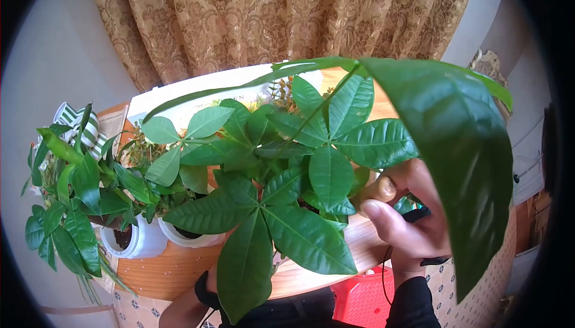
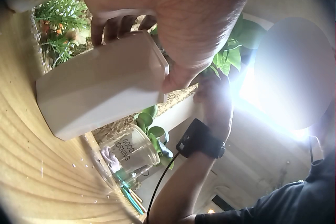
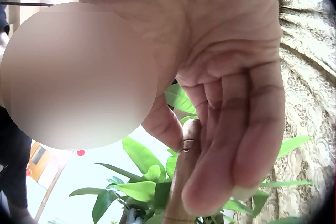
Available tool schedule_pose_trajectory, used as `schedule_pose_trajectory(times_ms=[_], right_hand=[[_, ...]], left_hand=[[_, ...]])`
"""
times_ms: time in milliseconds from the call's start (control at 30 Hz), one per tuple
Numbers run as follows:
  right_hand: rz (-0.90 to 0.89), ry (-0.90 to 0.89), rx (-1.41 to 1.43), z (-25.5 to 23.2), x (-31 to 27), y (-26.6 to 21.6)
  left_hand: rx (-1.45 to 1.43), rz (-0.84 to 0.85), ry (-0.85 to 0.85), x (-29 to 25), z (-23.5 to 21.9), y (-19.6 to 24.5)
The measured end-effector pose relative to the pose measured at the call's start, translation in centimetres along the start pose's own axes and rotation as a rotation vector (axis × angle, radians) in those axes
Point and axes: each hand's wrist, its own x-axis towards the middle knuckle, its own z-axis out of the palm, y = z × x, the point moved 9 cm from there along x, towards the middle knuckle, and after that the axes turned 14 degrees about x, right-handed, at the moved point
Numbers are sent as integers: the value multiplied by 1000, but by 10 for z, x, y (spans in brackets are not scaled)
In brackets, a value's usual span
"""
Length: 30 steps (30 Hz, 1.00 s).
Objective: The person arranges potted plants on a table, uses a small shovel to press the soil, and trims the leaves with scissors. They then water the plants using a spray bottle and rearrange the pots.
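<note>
A leafy potted plant with broad, palm-shaped leaves fills the middle of the head view. My right hand pinches its brown woody trunk near the cut top, thumb on one side and fingers on the other, as the right wrist view shows. A tall white square pot stands on the wooden table in the left wrist view. My left hand grips this pot at its rim, the thumb at the near edge and the fingers over the far side. Leaves hide most of that hand in the head view.
Two white pots with leafy plants stand on the left of the table. A clear cup printed GOOD MORNING is close to the square pot, with thin teal tools beside it. A red stool is below the front edge.
</note>
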Motion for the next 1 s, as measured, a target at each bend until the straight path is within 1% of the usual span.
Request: schedule_pose_trajectory(times_ms=[100,167,300,367,400,500,567,600,667,800,867,900,967,1000], right_hand=[[16,-5,-43,1,1,1],[-23,22,-80,-1,0,-3],[-30,20,-85,1,-3,-7],[334,95,17,0,-22,18],[334,95,16,1,-22,17],[384,109,50,2,-24,20],[363,186,31,-6,-26,19],[363,185,32,-11,-21,23],[-65,7,-33,-8,1,-3],[-12,11,-27,-3,-2,0],[53,-8,-23,-1,-2,4],[52,-8,-23,-2,0,2],[-29,-17,-131,-3,5,-9],[-29,-17,-131,-3,5,-8]], left_hand=[[-11,2,7,-2,1,-2],[-19,1,11,6,2,0],[-34,2,15,-6,6,-2],[-42,3,17,-5,2,-5],[-46,4,18,-8,7,-3],[-56,6,21,-5,2,-6],[-64,7,23,-4,2,-7],[-68,8,24,-5,2,-7],[-75,9,25,-5,3,-7],[-89,16,26,-13,4,-10],[-95,19,28,-17,9,-8],[-98,21,30,-16,5,-11],[-105,23,32,-15,8,-8],[-108,24,33,-15,8,-9]])
